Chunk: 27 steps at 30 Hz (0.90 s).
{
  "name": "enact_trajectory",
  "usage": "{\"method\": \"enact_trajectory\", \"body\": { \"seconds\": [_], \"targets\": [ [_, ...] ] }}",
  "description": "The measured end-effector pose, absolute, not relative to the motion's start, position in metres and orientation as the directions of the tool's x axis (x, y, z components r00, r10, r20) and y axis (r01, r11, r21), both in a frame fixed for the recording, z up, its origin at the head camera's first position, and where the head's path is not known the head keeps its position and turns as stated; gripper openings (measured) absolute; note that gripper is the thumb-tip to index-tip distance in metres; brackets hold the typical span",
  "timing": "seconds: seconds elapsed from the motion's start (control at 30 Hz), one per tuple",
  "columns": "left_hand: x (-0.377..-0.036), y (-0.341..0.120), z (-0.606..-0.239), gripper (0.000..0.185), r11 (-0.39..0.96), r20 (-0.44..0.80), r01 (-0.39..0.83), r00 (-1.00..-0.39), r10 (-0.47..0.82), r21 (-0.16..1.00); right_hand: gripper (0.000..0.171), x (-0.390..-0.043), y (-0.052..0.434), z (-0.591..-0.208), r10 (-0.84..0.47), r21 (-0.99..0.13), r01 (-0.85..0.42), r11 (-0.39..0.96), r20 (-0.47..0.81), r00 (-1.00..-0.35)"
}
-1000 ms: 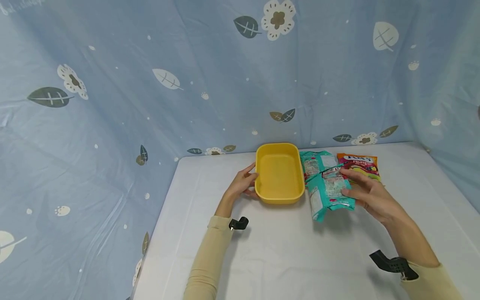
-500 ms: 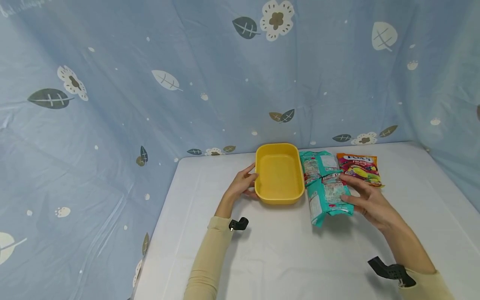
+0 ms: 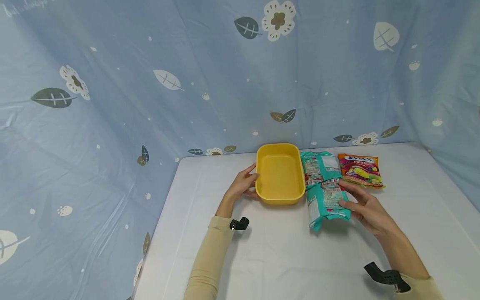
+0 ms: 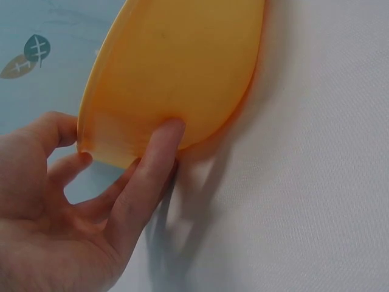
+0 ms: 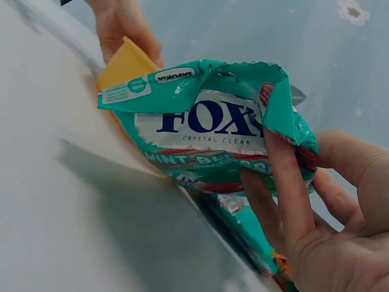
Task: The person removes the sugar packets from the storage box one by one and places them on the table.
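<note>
A yellow rectangular tub (image 3: 280, 173) stands empty on the white table (image 3: 270, 258). My left hand (image 3: 243, 184) holds its left wall, the thumb pressed on the side (image 4: 159, 145). To its right my right hand (image 3: 361, 204) grips a teal candy bag (image 3: 326, 201) by its right edge, lifted a little off the table; in the right wrist view the teal candy bag (image 5: 206, 128) reads FOX'S and my fingers (image 5: 285, 182) curl round it. A second teal bag (image 3: 318, 164) lies flat behind it, and an orange fruit-candy bag (image 3: 360, 168) lies further right.
A blue cloth with leaf and flower prints (image 3: 150, 83) hangs behind and to both sides of the table. The table's left edge (image 3: 161, 233) drops off near my left arm.
My right hand has carried the teal bag slightly toward me and to the left. The left hand and the tub have stayed put.
</note>
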<state>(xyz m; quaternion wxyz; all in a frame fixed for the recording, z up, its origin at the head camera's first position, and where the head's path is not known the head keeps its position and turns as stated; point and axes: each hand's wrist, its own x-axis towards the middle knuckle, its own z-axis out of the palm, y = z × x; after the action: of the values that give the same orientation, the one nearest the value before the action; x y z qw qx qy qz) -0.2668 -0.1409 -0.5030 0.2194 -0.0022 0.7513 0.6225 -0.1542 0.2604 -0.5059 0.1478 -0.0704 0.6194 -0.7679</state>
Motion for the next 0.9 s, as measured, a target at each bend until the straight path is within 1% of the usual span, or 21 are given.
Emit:
{"method": "enact_trajectory", "body": {
  "seconds": [0.27,0.53,0.7,0.9],
  "targets": [
    [-0.269,-0.141,-0.507,0.060,0.226,-0.334,-0.278,-0.903,0.271,0.934,0.061,-0.151,0.262,-0.513,-0.298,-0.968,0.153,-0.199,-0.088,-0.950],
    [-0.267,-0.141,-0.505,0.060,0.214,-0.319,-0.267,-0.910,0.265,0.940,0.064,-0.148,0.267,-0.527,-0.273,-0.971,0.188,-0.149,-0.143,-0.952],
    [-0.265,-0.140,-0.508,0.059,0.209,-0.305,-0.255,-0.918,0.254,0.944,0.065,-0.145,0.269,-0.531,-0.237,-0.979,0.201,-0.043,-0.185,-0.954],
    [-0.266,-0.140,-0.509,0.059,0.207,-0.304,-0.254,-0.916,0.262,0.945,0.066,-0.143,0.272,-0.535,-0.192,-0.964,0.195,0.182,-0.229,-0.954]
  ]
}}
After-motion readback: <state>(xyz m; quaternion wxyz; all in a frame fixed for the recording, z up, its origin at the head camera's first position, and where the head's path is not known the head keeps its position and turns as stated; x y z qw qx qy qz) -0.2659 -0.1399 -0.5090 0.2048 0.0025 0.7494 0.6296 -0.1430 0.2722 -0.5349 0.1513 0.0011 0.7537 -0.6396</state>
